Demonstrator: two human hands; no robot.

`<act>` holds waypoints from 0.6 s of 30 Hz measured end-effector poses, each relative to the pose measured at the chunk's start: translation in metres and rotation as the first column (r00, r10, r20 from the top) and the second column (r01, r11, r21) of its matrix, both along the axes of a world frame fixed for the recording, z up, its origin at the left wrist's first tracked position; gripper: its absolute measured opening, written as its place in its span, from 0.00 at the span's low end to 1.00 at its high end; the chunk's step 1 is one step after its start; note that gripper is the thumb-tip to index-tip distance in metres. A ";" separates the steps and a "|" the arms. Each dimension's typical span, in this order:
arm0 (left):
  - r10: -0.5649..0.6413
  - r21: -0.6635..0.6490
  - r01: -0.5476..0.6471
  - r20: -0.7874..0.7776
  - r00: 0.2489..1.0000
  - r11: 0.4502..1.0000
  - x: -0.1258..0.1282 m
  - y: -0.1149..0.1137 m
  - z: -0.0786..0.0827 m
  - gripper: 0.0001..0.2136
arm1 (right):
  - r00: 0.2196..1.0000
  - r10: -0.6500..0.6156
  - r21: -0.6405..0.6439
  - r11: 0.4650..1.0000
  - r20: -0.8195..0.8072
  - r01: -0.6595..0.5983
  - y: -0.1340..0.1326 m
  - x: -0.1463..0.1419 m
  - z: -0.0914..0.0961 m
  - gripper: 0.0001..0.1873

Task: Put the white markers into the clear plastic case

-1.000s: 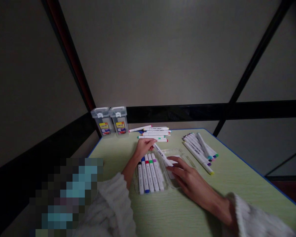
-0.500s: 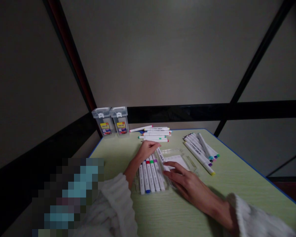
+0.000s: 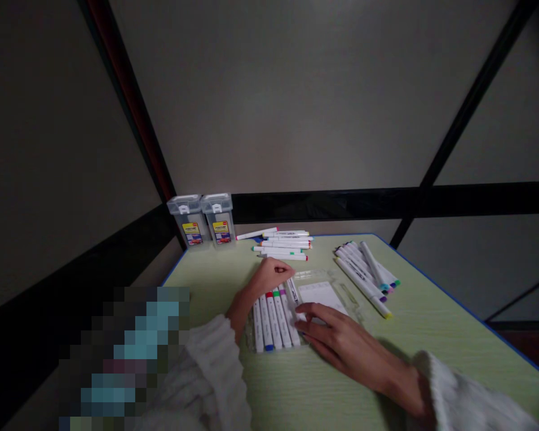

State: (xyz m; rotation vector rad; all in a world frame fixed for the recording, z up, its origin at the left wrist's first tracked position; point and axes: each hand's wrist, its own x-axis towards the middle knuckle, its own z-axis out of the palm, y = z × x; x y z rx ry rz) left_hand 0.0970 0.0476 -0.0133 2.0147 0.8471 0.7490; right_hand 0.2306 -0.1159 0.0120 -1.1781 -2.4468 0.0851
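A white marker [image 3: 293,290] lies slanted along the right side of a row of white markers [image 3: 273,323] in a clear plastic case [image 3: 250,342]. Closed fingers of my left hand [image 3: 272,275] pinch its far end. My right hand [image 3: 341,338] has its fingertips closed round the near end, which they partly hide. Blue, red, green and purple bands or caps show on the row. Right of it, the case's other half holds a white card [image 3: 324,294], partly covered by my right hand.
Several loose markers [image 3: 287,243] lie at the table's back edge. Another pile of markers [image 3: 363,272] is on the right. Two lidded clear boxes [image 3: 193,222] with yellow labels stand at the back left, near the wall [image 3: 269,108].
The marker between my hands has come down and left, closer alongside the row. My right hand has shifted slightly left and down with it; my left hand has barely moved.
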 end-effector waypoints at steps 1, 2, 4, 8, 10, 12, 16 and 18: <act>0.003 0.004 -0.003 -0.010 1.000 1.000 0.000 0.000 0.001 0.11 | 1.000 0.001 -0.007 1.000 0.007 -0.001 0.000 0.000 0.001 0.14; 0.003 0.006 -0.003 -0.020 1.000 1.000 -0.001 -0.001 0.002 0.11 | 1.000 0.004 -0.015 1.000 0.013 -0.004 0.000 0.000 0.002 0.14; 0.001 0.002 -0.001 -0.038 0.999 1.000 -0.001 -0.002 0.003 0.11 | 1.000 0.010 -0.027 1.000 0.021 -0.009 0.000 -0.001 0.003 0.14; -0.009 -0.005 0.008 -0.069 0.998 1.000 -0.002 -0.002 0.004 0.10 | 0.999 0.027 -0.025 0.999 0.018 -0.026 -0.001 -0.001 0.005 0.14; -0.016 0.002 0.016 -0.076 0.997 1.000 -0.002 -0.002 0.004 0.09 | 0.999 0.035 -0.017 0.999 0.014 -0.035 -0.001 -0.002 0.005 0.15; -0.021 0.001 0.022 -0.077 0.997 1.000 -0.002 0.000 0.002 0.08 | 0.999 0.034 -0.021 0.999 0.015 -0.034 -0.002 -0.001 0.006 0.15; -0.039 -0.035 0.037 -0.053 0.998 0.999 -0.002 0.002 0.000 0.09 | 0.998 0.009 -0.043 0.999 0.057 -0.006 -0.002 0.004 0.007 0.15; -0.046 -0.051 0.044 -0.039 0.998 0.998 -0.002 0.003 0.000 0.09 | 0.996 -0.014 -0.032 0.999 0.093 0.017 -0.001 0.008 0.007 0.18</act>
